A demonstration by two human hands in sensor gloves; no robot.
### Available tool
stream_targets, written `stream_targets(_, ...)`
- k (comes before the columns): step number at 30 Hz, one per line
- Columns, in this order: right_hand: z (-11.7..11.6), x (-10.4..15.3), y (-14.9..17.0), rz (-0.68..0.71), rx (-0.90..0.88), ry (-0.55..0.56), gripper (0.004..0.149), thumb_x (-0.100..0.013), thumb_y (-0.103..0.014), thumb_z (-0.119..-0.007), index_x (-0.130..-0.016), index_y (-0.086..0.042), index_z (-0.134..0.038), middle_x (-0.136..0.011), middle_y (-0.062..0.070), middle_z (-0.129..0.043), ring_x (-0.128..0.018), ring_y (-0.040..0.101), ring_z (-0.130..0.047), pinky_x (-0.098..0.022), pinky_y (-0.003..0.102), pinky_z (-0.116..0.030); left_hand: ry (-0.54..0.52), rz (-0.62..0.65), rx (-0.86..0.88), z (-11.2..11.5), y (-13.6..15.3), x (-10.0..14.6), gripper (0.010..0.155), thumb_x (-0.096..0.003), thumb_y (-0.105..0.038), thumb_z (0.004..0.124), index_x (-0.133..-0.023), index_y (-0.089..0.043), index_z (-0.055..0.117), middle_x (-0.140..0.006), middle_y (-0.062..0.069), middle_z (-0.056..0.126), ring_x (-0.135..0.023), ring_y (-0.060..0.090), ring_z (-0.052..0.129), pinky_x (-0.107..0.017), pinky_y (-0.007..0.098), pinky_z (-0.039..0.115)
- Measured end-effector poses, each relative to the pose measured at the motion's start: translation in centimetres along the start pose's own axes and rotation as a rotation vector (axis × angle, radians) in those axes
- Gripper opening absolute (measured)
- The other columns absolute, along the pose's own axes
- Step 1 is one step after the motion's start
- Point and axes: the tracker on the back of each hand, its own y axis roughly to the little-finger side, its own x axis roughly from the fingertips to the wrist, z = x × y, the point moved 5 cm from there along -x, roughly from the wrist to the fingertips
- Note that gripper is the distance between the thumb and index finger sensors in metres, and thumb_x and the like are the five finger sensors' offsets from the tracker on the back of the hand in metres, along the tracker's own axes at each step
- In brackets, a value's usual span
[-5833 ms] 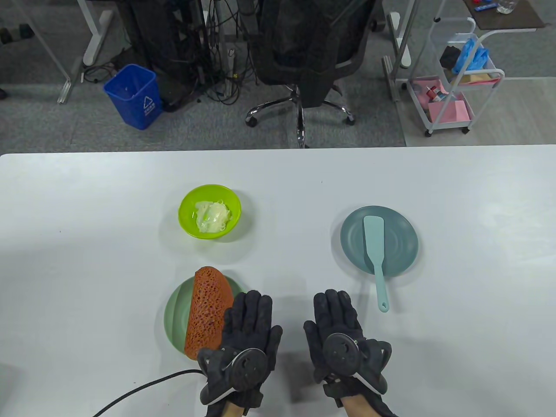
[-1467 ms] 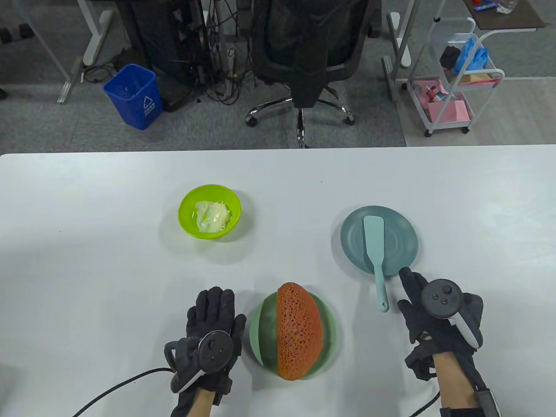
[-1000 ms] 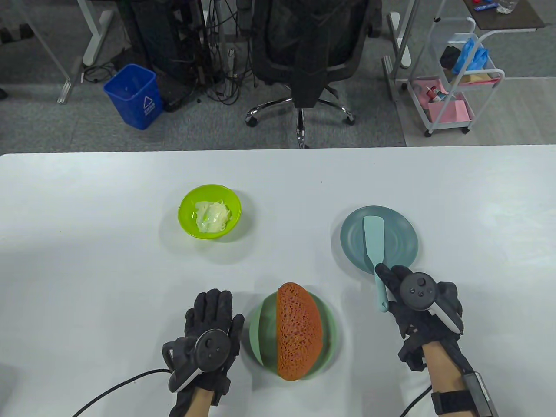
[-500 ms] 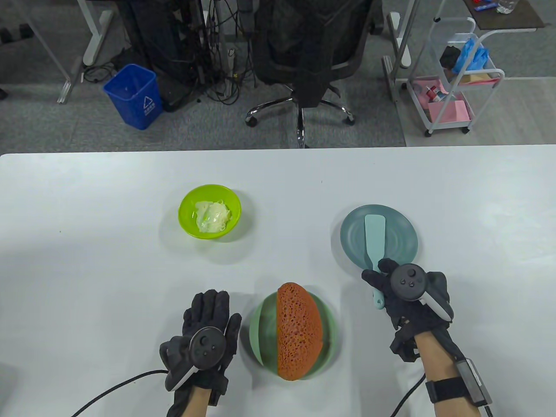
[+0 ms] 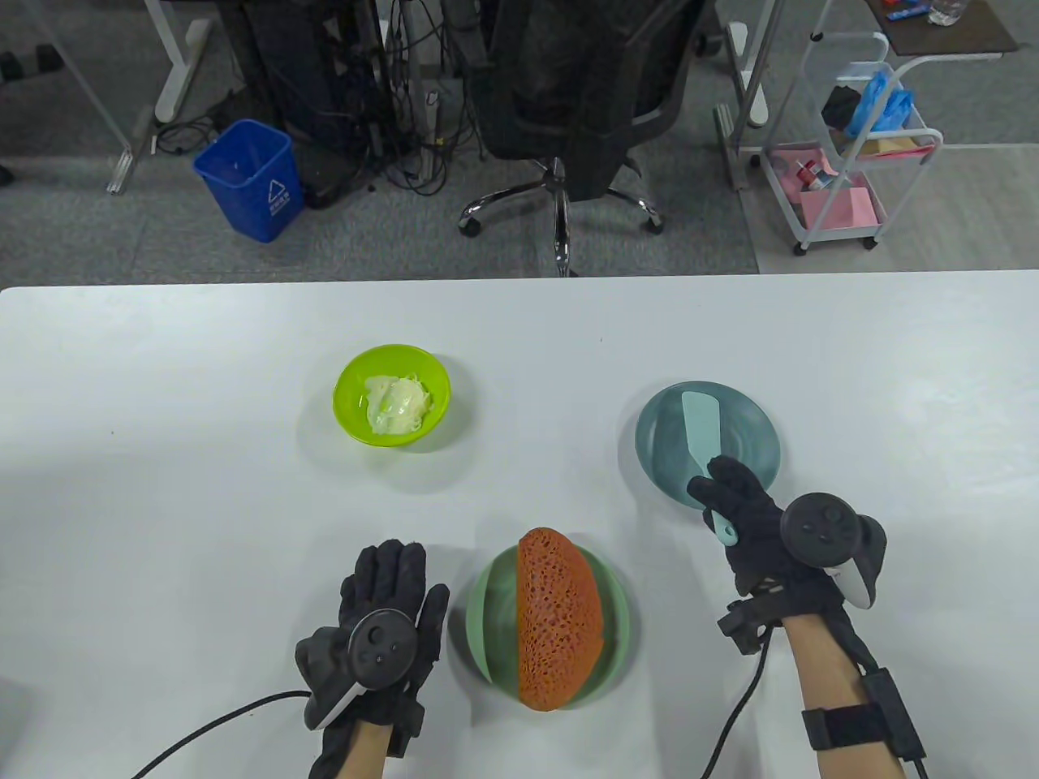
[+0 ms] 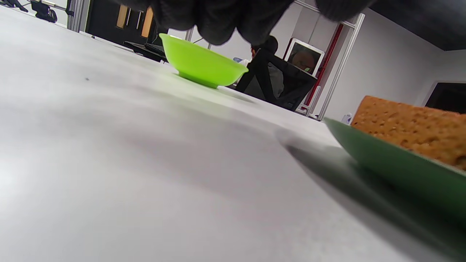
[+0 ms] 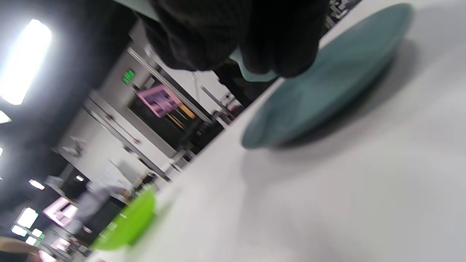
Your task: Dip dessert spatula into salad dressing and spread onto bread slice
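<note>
A white bench (image 5: 162,503) seen from above. On the floor at 11 o'clock, a blue bin (image 5: 247,178) carries a white recycling symbol with small writing too fine to read. The left hand (image 5: 381,625) lies palm down at 7 o'clock, fingers spread flat, holding nothing, just beside a green plate (image 5: 485,604) bearing the brown bread slice (image 5: 558,618) at 6 o'clock. A lime bowl (image 5: 391,395) of pale salad dressing (image 5: 396,403) sits at 10 o'clock. The right hand (image 5: 751,527), at 4 o'clock, grips the handle of the pale teal dessert spatula (image 5: 700,426), fingers curled around it. The spatula's blade sits over the teal plate (image 5: 755,442) at 3 o'clock; whether it touches is unclear.
</note>
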Motion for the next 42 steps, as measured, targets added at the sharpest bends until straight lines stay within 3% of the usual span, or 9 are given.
stream_targets(4, 1.5, 0.8, -1.2, 0.078, -0.116, 0.076, 0.037, -0.054, -0.019, -0.085, -0.088, -0.032, -0.08, -0.11, 0.002, -0.063, -0.089, 0.041, -0.086, -0.067, 0.041, -0.084, -0.007, -0.002, 0.009, -0.1, 0.2, 0.0, 0.068, -0.0659, -0.051, 0.052, -0.118, -0.008, 0.054, -0.12, 0.026, 0.049, -0.108, 0.055, 0.052, -0.073, 0.067, 0.047)
stream_targets(8, 2.9, 1.6, -1.7, 0.142, -0.265, 0.175, 0.035, -0.048, -0.029, -0.095, -0.081, -0.028, -0.085, -0.102, 0.003, -0.077, -0.079, 0.042, -0.09, -0.061, 0.042, -0.087, -0.009, -0.003, 0.016, -0.1, 0.2, 0.1, 0.068, -0.066, -0.051, 0.052, -0.118, -0.007, 0.054, -0.12, 0.026, 0.049, -0.108, 0.055, 0.051, -0.073, 0.067, 0.047)
stream_targets(13, 4.4, 3.0, -1.8, 0.186, -0.401, 0.321, 0.037, -0.04, -0.044, -0.098, -0.072, -0.029, -0.088, -0.088, -0.002, -0.088, -0.065, 0.043, -0.092, -0.048, 0.044, -0.085, -0.016, 0.007, 0.024, -0.2, 0.1, 0.2, 0.068, -0.0659, -0.051, 0.052, -0.118, -0.008, 0.054, -0.12, 0.026, 0.049, -0.108, 0.055, 0.052, -0.073, 0.066, 0.047)
stream_targets(18, 4.7, 4.4, -1.0, 0.16, -0.61, 0.424, 0.036, -0.043, -0.042, -0.097, -0.073, -0.027, -0.082, -0.078, 0.001, -0.088, -0.051, 0.041, -0.091, -0.036, 0.044, -0.083, -0.027, 0.022, 0.023, -0.3, -0.3, 0.3, 0.068, -0.0659, -0.051, 0.052, -0.118, -0.008, 0.055, -0.119, 0.025, 0.05, -0.108, 0.055, 0.052, -0.073, 0.066, 0.047)
stream_targets(23, 4.1, 5.4, -0.1, 0.137, -0.726, 0.419, 0.04, -0.054, -0.038, -0.086, -0.086, -0.025, -0.067, -0.085, 0.009, -0.076, -0.05, 0.036, -0.093, -0.034, 0.04, -0.084, -0.035, 0.032, 0.024, -0.3, -0.4, 0.4, 0.067, -0.0658, -0.051, 0.052, -0.118, -0.008, 0.055, -0.119, 0.025, 0.05, -0.108, 0.054, 0.053, -0.073, 0.066, 0.047)
stream_targets(25, 3.6, 5.8, 0.3, 0.142, -0.797, 0.366, 0.04, -0.054, -0.038, -0.084, -0.087, -0.022, -0.067, -0.086, 0.011, -0.074, -0.051, 0.032, -0.097, -0.034, 0.037, -0.088, -0.038, 0.036, 0.022, -0.3, -0.4, 0.4, 0.067, -0.0658, -0.051, 0.052, -0.118, -0.008, 0.056, -0.119, 0.025, 0.05, -0.108, 0.054, 0.053, -0.073, 0.066, 0.047)
stream_targets(28, 3.0, 6.2, 0.5, 0.143, -0.88, 0.291, 0.04, -0.056, -0.038, -0.084, -0.087, -0.02, -0.068, -0.087, 0.014, -0.074, -0.054, 0.033, -0.099, -0.037, 0.039, -0.09, -0.044, 0.042, 0.021, -0.3, -0.5, 0.5, 0.067, -0.0659, -0.051, 0.052, -0.118, -0.008, 0.055, -0.119, 0.025, 0.051, -0.108, 0.054, 0.054, -0.073, 0.066, 0.048)
stream_targets(33, 2.6, 6.6, 0.4, 0.17, -0.897, 0.256, 0.038, -0.056, -0.039, -0.084, -0.085, -0.018, -0.073, -0.085, 0.016, -0.077, -0.055, 0.035, -0.105, -0.037, 0.039, -0.096, -0.052, 0.052, 0.023, -0.3, -0.7, 0.6, 0.067, -0.0658, -0.051, 0.052, -0.117, -0.008, 0.056, -0.119, 0.026, 0.053, -0.107, 0.056, 0.057, -0.073, 0.067, 0.05)
stream_targets(42, 2.4, 7.0, 0.4, 0.155, -0.944, 0.255, 0.042, -0.053, -0.039, -0.091, -0.085, -0.018, -0.073, -0.085, 0.016, -0.079, -0.055, 0.036, -0.106, -0.037, 0.039, -0.098, -0.003, 0.056, 0.096, 0.7, -0.7, 0.4, 0.075, -0.0644, -0.059, 0.058, -0.118, -0.007, 0.055, -0.114, 0.026, 0.065, -0.099, 0.055, 0.074, -0.07, 0.067, 0.063)
